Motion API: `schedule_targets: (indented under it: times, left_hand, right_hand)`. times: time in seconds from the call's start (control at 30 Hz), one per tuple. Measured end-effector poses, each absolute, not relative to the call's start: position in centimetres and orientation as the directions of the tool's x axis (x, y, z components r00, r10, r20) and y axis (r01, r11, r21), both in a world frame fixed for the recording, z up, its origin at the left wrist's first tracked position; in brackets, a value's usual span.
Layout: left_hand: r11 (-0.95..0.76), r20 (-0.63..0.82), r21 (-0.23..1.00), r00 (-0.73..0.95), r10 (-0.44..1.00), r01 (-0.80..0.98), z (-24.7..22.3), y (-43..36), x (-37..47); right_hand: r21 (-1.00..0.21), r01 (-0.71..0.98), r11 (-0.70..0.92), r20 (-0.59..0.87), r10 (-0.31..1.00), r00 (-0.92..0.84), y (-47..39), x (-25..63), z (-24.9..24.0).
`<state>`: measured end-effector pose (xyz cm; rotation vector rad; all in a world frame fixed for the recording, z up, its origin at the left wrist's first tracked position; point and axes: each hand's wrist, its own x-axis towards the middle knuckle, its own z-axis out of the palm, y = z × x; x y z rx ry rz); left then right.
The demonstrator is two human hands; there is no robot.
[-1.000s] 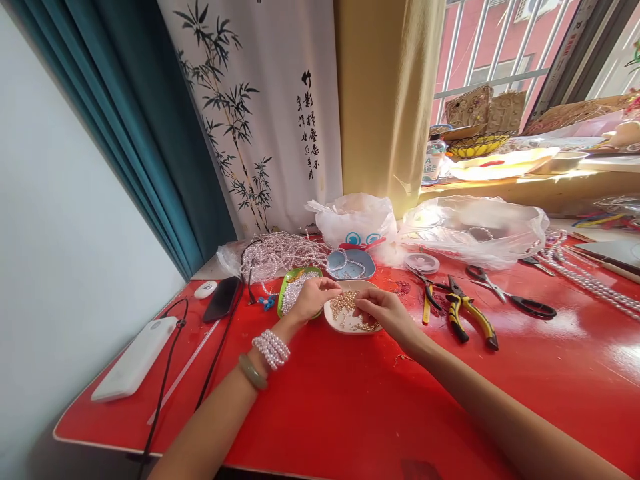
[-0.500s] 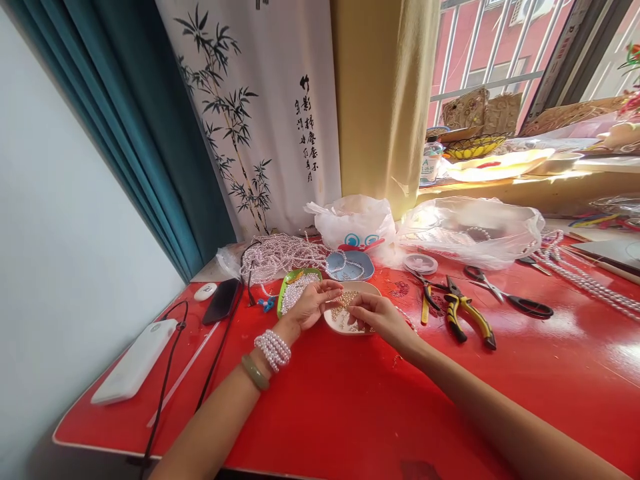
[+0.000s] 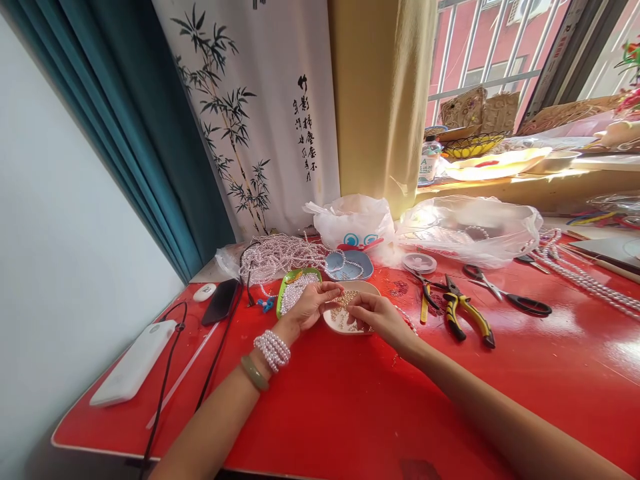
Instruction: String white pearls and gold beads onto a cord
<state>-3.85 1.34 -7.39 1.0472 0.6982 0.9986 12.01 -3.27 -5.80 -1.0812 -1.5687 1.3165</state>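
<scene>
My left hand point(image 3: 314, 302) is pinched at the left rim of a pale dish point(image 3: 335, 325); what its fingertips hold is too small to name. Over the dish's right part, my right hand point(image 3: 374, 316) is also closed at the fingertips, on something I cannot make out. Small gold beads point(image 3: 345, 304) lie in the dish between the hands. Just left of it, partly behind my left hand, is a green tray point(image 3: 281, 293) of white beads point(image 3: 300, 288). A blue dish point(image 3: 361, 265) with a few pearl beads stands behind. Pearl strands point(image 3: 273, 349) and a green bangle point(image 3: 255, 373) circle my left wrist.
Pliers point(image 3: 465, 308), smaller pliers point(image 3: 426, 293) and scissors point(image 3: 510, 297) lie to the right. A spool point(image 3: 419, 263) sits before plastic bags point(image 3: 470, 230). Pearl strands point(image 3: 285, 257) pile at the back. A phone point(image 3: 221, 301), white power bank point(image 3: 134, 363) and cables are on the left.
The whole view has shifted very slightly. Both hands keep nearly the same pinched pose over the dish.
</scene>
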Motion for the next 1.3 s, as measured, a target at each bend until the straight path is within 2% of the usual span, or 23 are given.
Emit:
schedule_targets:
  times: [0.9, 1.0, 1.07, 1.13, 1.23, 1.3]
  left_hand:
    - [0.147, -0.012, 0.952, 0.445, 0.895, -0.269, -7.0, 0.9, -3.9]
    - [0.104, 0.018, 0.965, 0.457, 0.889, -0.241, -6.6, 1.1, -4.3]
    - [0.009, 0.061, 0.987, 0.419, 0.906, -0.163, -6.2, 1.7, -4.9]
    - [-0.134, 0.122, 0.991, 0.329, 0.936, 0.013, -5.9, 2.5, -5.8]
    - [-0.293, 0.236, 0.89, 0.197, 0.952, 0.349, -5.8, 3.7, -7.3]
    - [-0.336, 0.257, 0.803, 0.222, 0.941, 0.493, -5.9, 4.2, -8.0]
  right_hand:
    - [-0.979, 0.159, 0.126, 0.08, 0.961, -0.266, -2.8, 12.2, -6.6]
    - [-0.982, 0.149, 0.118, 0.076, 0.962, -0.261, -2.6, 12.2, -6.8]
    - [-0.984, 0.133, 0.12, 0.083, 0.963, -0.257, -2.5, 12.2, -6.8]
    - [-0.984, 0.122, 0.127, 0.094, 0.964, -0.25, -2.5, 12.2, -6.9]
    - [-0.985, 0.126, 0.12, 0.086, 0.966, -0.245, -2.5, 12.2, -6.9]
    - [-0.986, 0.124, 0.111, 0.078, 0.966, -0.245, -2.5, 12.2, -6.9]
